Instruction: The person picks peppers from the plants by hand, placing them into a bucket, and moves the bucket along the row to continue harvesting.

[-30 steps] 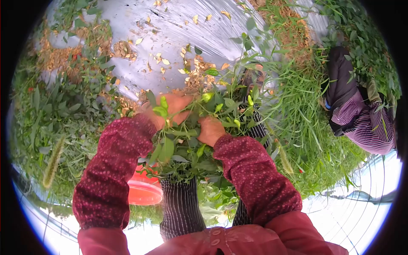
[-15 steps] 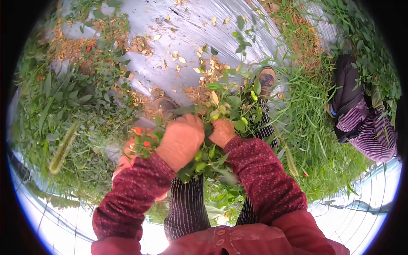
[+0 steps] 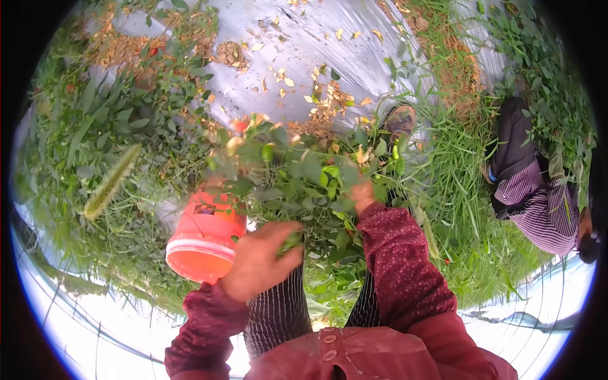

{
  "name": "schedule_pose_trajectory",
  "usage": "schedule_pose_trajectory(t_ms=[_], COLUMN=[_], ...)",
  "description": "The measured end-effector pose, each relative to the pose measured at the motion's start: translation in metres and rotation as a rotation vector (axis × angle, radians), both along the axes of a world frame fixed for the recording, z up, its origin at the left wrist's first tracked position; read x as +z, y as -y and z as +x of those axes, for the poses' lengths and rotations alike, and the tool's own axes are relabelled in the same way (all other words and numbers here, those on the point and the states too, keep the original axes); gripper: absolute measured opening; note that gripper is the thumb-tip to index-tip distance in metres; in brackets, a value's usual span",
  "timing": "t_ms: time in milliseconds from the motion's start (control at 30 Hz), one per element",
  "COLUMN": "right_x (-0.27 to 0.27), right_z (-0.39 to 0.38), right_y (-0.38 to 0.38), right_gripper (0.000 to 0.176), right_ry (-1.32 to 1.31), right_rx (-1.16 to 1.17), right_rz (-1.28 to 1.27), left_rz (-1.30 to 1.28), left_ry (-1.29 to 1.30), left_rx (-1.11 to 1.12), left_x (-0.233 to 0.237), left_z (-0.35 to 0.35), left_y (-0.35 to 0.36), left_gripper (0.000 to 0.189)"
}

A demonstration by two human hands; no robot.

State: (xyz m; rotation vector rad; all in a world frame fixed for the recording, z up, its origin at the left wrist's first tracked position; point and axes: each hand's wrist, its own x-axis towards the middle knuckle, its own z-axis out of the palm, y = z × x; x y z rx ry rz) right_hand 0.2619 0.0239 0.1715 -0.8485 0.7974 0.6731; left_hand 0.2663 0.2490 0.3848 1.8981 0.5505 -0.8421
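My left hand, blurred by motion, is between the red bucket and my lap, its fingers curved around something green that I cannot make out. The bucket lies tilted, its pale rim toward me. A leafy pepper plant with green peppers spreads in front of my knees. At its right side my right hand is closed on the plant, its fingertips partly hidden by leaves.
A co-worker in striped clothing bends among plants at the right. Grey plastic sheeting with dry leaves lies ahead. My shoe is right of the plant. A grass seed head stands at the left.
My left hand has left the plant and moved down toward me. The red bucket, mostly hidden before, now shows. My right hand has shifted slightly right, and the plant has spread leftward.
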Motion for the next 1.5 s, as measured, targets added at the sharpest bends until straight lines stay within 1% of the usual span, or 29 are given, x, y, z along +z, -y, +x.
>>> schedule_pose_trajectory(t_ms=[33,67,200,233,300,333,367,433,467,533,567,600,700,733,800,833,867,900,967,1000,1100,1133,1167,1233,1267,1300,1367,1433,1500], right_x=[-0.013,-0.024,-0.021,-0.008,0.015,0.016,0.019,0.030,0.026,0.025,0.023,0.020,0.006,0.059,0.054,0.054,0.063,0.055,0.036,0.045,0.024,0.032,0.031,0.026,0.037,0.051,0.083,0.085,0.105], right_z=[-0.001,-0.002,-0.002,0.010,0.030,0.027,0.027,0.038,0.032,0.027,0.028,0.024,0.011,0.059,0.054,0.059,0.070,0.070,0.062,0.072,0.050,0.069,0.072,0.077,0.088,0.099,0.124,0.144,0.165], right_y=[0.006,0.012,0.012,0.005,-0.004,-0.006,-0.005,-0.007,0.000,0.009,0.013,0.021,0.045,0.004,0.018,0.018,0.028,0.038,0.064,0.065,0.091,0.086,0.095,0.118,0.119,0.120,0.109,0.124,0.103], right_gripper=[0.030,0.030,0.031,0.031,0.035,0.041,0.041,0.034,0.035,0.035,0.034,0.034,0.029,0.026,0.026,0.025,0.025,0.025,0.030,0.041,0.052,0.055,0.055,0.056,0.054,0.054,0.045,0.037,0.031], right_ry=[-0.049,-0.092,-0.104,-0.108,-0.261,-0.364,-0.366,-0.185,0.131,0.175,0.233,0.229,-0.358,-0.240,-0.109,0.029,-0.155,-0.158,-0.495,-0.306,-0.316,-0.373,-0.380,0.018,-0.375,-0.382,0.441,-0.336,0.392], right_rx=[0.441,0.881,1.001,1.006,0.369,0.194,0.198,0.381,0.706,0.855,0.997,0.998,0.575,0.962,0.982,0.996,1.064,1.066,0.539,0.871,0.617,0.819,0.822,1.051,0.576,0.583,1.600,0.413,0.969], right_rz=[-0.168,-0.333,-0.311,-0.312,0.362,0.362,0.356,0.322,0.052,0.017,-0.015,-0.021,0.231,0.058,0.063,0.083,0.009,0.010,0.374,0.159,0.005,-0.091,-0.099,-0.107,0.088,0.081,-0.572,-0.489,-0.801], left_rz=[-0.035,0.036,0.387,0.461,0.446,0.438,0.432,0.771,0.578,0.234,0.209,0.179,0.252,0.270,0.280,0.142,-0.001,-0.003,-0.181,-0.194,-0.159,-0.091,-0.022,-0.066,-0.016,0.033,0.029,0.068,0.060], left_ry=[0.003,-0.129,-0.511,-0.633,-0.670,-0.702,-0.704,-0.585,-0.550,-0.479,-0.257,-0.037,0.423,0.423,0.420,0.077,-0.271,-0.273,-0.148,-0.160,-0.262,-0.212,-0.160,-0.251,-0.230,-0.209,-0.217,-0.128,-0.156], left_rx=[0.248,0.249,0.076,-0.023,-0.039,-0.060,-0.057,-0.476,-0.364,-0.032,0.044,0.117,0.003,-0.140,-0.278,-0.462,-0.636,-0.633,-0.427,-0.424,-0.429,-0.437,-0.444,-0.446,-0.483,-0.520,-0.483,-0.467,-0.479], left_x=[0.007,0.016,0.035,0.039,0.039,0.039,0.037,0.027,0.020,0.006,0.006,0.007,-0.023,-0.046,-0.068,-0.080,-0.092,-0.093,-0.070,-0.058,-0.044,-0.041,-0.039,-0.038,-0.039,-0.040,-0.040,-0.038,-0.034], left_z=[-0.017,-0.035,-0.192,-0.226,-0.266,-0.273,-0.280,-0.274,-0.272,-0.209,-0.151,-0.090,0.019,0.039,0.047,0.037,0.027,0.013,-0.028,-0.040,-0.051,-0.055,-0.058,-0.045,-0.045,-0.048,-0.054,-0.056,-0.053], left_y=[-0.010,-0.021,-0.063,-0.070,-0.080,-0.080,-0.078,-0.074,-0.080,-0.075,-0.064,-0.052,-0.039,-0.036,-0.028,-0.019,-0.011,0.001,0.033,0.048,0.093,0.107,0.121,0.129,0.134,0.139,0.146,0.147,0.151], left_gripper=[0.017,0.016,0.024,0.030,0.036,0.042,0.042,0.040,0.035,0.022,0.017,0.013,0.020,0.028,0.036,0.045,0.055,0.055,0.069,0.069,0.077,0.080,0.082,0.082,0.081,0.081,0.080,0.077,0.074])
